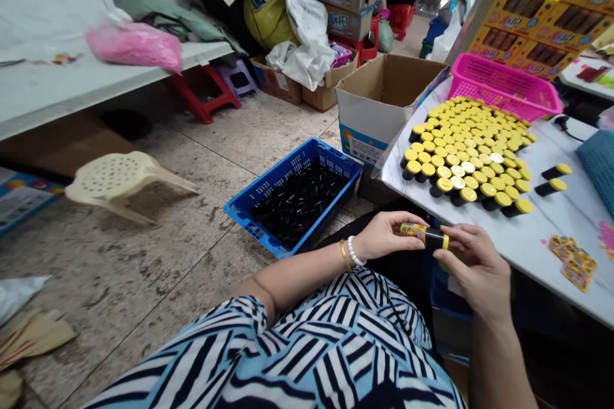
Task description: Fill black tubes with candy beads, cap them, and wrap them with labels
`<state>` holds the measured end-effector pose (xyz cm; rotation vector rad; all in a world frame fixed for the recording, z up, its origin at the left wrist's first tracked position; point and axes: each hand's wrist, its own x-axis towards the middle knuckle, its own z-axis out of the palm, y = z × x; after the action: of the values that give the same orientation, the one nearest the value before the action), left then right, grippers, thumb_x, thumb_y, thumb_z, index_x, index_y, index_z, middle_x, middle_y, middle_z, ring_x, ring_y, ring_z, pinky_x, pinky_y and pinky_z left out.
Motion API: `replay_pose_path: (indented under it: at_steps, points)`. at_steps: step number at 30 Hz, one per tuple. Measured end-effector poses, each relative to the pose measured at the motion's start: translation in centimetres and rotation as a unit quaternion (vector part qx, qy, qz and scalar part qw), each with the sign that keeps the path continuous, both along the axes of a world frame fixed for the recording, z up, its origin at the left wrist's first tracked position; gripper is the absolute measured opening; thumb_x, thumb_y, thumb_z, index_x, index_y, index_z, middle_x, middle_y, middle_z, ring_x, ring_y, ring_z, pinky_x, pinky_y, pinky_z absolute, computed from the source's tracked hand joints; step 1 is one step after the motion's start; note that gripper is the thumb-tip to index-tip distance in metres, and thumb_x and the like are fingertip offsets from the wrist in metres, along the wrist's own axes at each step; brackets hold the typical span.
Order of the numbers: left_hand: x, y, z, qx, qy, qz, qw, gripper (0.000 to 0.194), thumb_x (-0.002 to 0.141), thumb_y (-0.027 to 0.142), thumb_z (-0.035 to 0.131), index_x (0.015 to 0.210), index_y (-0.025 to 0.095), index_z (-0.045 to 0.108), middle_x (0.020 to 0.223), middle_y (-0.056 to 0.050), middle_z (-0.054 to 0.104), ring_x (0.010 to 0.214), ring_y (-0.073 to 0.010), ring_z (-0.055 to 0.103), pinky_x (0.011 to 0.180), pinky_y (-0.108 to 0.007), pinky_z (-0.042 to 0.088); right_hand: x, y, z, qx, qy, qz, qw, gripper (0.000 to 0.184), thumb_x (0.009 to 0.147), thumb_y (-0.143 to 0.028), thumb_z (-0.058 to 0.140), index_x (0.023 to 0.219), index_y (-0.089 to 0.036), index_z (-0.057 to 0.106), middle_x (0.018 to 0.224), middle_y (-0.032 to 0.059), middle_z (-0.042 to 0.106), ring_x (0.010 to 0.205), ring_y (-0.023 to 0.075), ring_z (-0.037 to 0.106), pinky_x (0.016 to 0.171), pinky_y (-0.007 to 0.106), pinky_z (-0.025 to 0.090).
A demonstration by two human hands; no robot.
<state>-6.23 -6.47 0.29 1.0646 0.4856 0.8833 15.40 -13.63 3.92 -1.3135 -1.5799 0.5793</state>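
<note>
While the left hand (pixel 384 234) pinches the tube (pixel 426 236) by its printed end, the right hand (pixel 480 268) curls thumb and fingers about the yellow-capped end; whether they press it, can't tell. Tube's lying sideways, right between the two! Beyond the grip, rightward, capped tubes (pixel 456 170) crowd the table (pixel 578 214); leftward, the crate (pixel 285 174) of black pieces (pixel 302 206).

A pink bag (pixel 134 46) reaches the front edge of the left-hand worktop (pixel 38 89), a green cloth (pixel 167 13) behind it. Below that edge stand red (pixel 208 92) and purple stools (pixel 244 68); a cream stool (pixel 115 172) is on the floor (pixel 187 281) nearer.
</note>
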Motion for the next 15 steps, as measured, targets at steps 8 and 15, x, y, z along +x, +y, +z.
replay_pose_path:
  at_steps: [8,15]
  points:
    - [0.8,0.2,0.9,0.045,0.061,-0.014,0.997,0.053,0.071,0.039,0.096,0.112,0.011,0.079,0.103,-0.009,0.077,0.091,-0.0150,0.069,0.091,-0.029,0.053,-0.9,0.3,-0.3,0.081,-0.128,0.022,0.988,0.032,0.089,-0.032,0.082,0.120,-0.031,0.078,0.107,0.0055,0.066,0.090,0.0177,0.067,0.083,0.035,0.062]
    - [0.9,0.2,-0.3,-0.078,0.067,-0.056,0.993,0.076,0.070,0.051,0.096,0.126,0.012,0.063,0.099,-0.009,0.074,0.074,-0.0152,0.072,0.064,-0.026,0.055,0.1,0.7,-1.2,0.050,-0.131,0.054,0.989,0.034,0.092,-0.029,0.079,0.126,-0.030,0.073,0.119,0.0050,0.073,0.101,0.0189,0.073,0.091,0.033,0.063]
